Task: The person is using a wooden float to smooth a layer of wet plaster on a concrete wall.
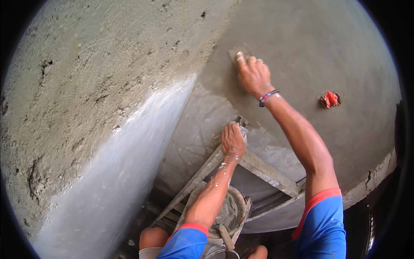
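Right wall (297, 47) mostly smooth, left wall (82, 86) rough above

The right wall looks largely finished: its upper part is dark, even and damp-looking, while paler, patchy plaster lower down seems to need more work. An orange plug (330, 99) sits in a hole there. The left wall has a pale, slick lower band, but its pitted upper part appears to be left for later.

The right hand (254, 75) reaches up, elbow slightly bent, with a flat pad (234, 53) against the right wall near the corner. Its thumb lies along the pad, the other fingers bent close together.

The left hand (233, 141) is lower, forearm slanting up across a bucket (243, 208) of wet mix. Its fingers are pressed together, curled over the wooden ladder's (268, 172) top; whether they pinch anything I cannot tell.
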`<state>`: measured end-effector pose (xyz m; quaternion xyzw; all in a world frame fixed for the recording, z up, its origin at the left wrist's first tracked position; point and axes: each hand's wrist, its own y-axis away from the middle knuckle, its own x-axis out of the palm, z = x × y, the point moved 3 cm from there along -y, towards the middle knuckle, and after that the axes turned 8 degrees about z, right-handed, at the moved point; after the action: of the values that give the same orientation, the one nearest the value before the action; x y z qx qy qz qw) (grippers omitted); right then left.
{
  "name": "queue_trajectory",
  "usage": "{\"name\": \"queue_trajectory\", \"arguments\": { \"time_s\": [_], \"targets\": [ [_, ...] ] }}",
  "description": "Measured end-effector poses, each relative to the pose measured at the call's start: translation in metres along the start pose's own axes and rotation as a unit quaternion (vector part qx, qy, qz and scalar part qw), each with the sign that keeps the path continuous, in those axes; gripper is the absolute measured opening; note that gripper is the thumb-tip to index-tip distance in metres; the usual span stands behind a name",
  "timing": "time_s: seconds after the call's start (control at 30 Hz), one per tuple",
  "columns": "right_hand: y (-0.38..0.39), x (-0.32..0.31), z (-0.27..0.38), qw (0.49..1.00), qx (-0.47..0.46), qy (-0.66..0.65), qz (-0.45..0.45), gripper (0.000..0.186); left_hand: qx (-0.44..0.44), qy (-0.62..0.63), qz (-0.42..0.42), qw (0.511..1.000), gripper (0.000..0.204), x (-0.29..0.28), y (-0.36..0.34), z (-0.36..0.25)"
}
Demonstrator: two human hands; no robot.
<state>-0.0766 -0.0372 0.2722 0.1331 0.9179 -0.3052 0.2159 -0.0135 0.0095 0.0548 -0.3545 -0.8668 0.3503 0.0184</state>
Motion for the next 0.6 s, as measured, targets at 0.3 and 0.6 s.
{"name": "queue_trajectory", "arguments": {
  "time_s": [0.3, 0.6],
  "targets": [
    [0.029, -0.026, -0.049, 0.998, -0.039, 0.002, 0.043, 0.05, -0.012, -0.028, -0.026, 0.999, 0.039, -0.005, -0.008, 0.015],
    [-0.004, -0.007, 0.007, 0.997, -0.054, -0.032, 0.041, 0.044, 0.001, -0.041, -0.032, 0.999, 0.036, -0.001, -0.007, 0.027]
  ]
}}
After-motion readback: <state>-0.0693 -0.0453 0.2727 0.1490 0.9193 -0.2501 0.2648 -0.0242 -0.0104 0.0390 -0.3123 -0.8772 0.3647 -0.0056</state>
